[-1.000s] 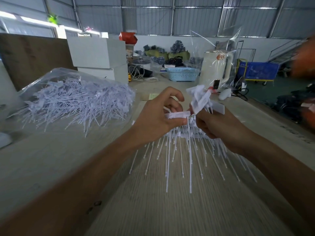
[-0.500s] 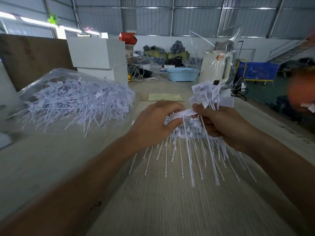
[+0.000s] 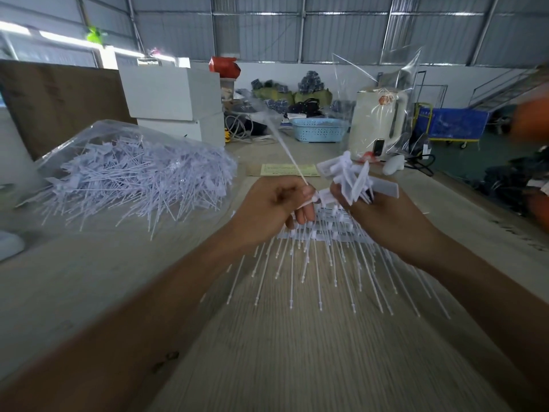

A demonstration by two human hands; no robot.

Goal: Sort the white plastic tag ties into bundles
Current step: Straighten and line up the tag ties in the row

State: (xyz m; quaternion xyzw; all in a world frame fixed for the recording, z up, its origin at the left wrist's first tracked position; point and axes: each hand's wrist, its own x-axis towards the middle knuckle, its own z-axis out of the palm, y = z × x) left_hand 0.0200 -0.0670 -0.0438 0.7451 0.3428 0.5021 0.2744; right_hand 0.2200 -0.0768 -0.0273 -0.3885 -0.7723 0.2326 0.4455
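Observation:
My right hand (image 3: 383,215) grips a bundle of white tag ties (image 3: 355,179); their flat heads fan out above my fingers. My left hand (image 3: 267,209) pinches a single tie (image 3: 289,156) near its head, its thin tail pointing up and away to the left. Under both hands a row of ties (image 3: 323,257) lies on the wooden table (image 3: 297,352), tails fanned toward me. A large loose heap of ties (image 3: 139,179) lies in a clear plastic bag at the left.
White boxes (image 3: 172,96) stand behind the heap. A white kettle in a clear bag (image 3: 375,126), a blue basket (image 3: 318,130) and a paper slip (image 3: 288,170) sit at the table's far end. A brown board (image 3: 53,99) leans at the left.
My left hand has swung its single tie so the tail now points up and away. The bundle in my right hand has tilted right, with both hands a little nearer the far end.

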